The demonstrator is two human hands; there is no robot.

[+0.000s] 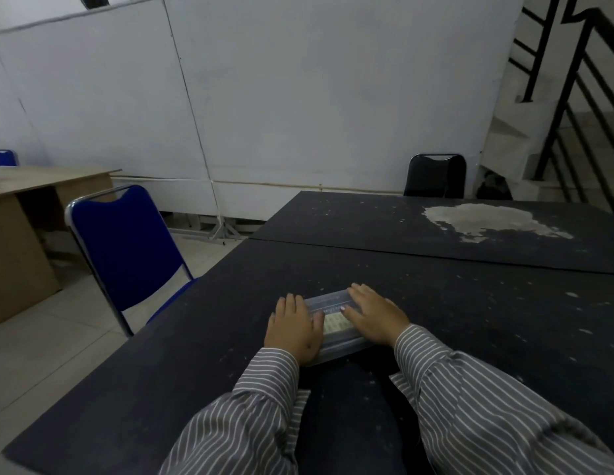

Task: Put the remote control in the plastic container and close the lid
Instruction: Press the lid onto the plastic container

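Note:
A long clear plastic container lies on the black table in front of me, its lid on top. Through the lid I see a pale remote control inside. My left hand lies flat on the container's left side, fingers spread. My right hand lies flat on its right side, thumb across the lid. Both palms rest on the lid; neither hand is wrapped around the container. Most of the container is hidden under my hands.
A blue chair stands at the table's left edge. A second black table with a worn pale patch joins at the back, a black chair behind it. A wooden desk is far left, and stair railings at right.

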